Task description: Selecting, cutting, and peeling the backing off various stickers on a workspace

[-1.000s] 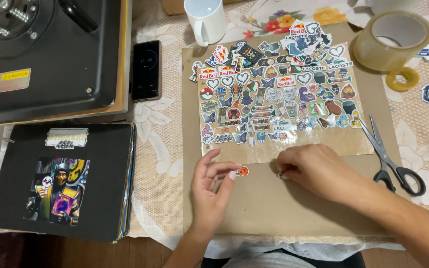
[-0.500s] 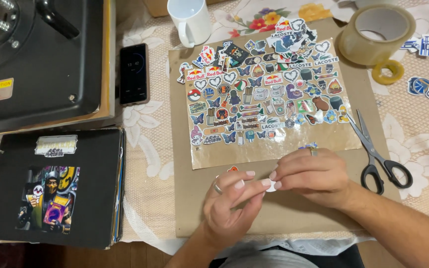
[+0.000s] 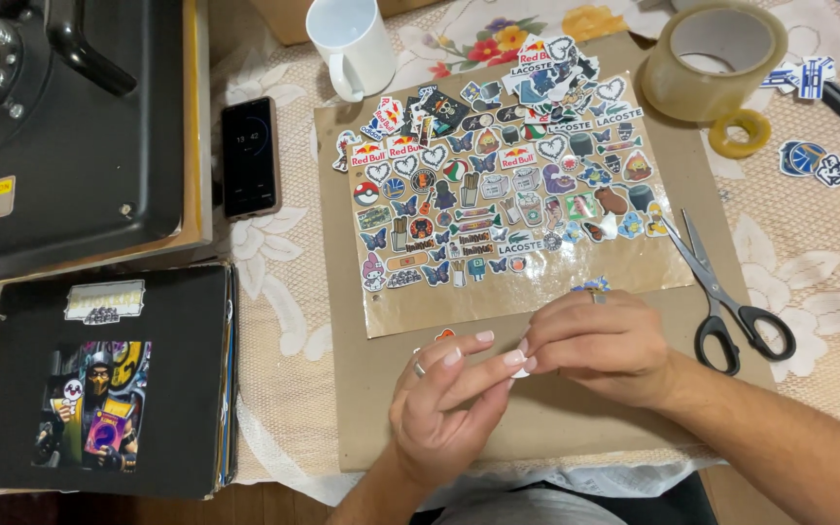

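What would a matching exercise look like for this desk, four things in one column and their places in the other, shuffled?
Things:
1. white mug
2. scissors
3. black phone
4. roll of clear tape

Places:
A. right of the sticker sheet, by the right hand
B. top right, beside a small yellow tape ring
C. left of the brown cardboard, screen up
D. above the cardboard's top left corner

Pairs: 1-D, 2-A, 3-C, 4-B
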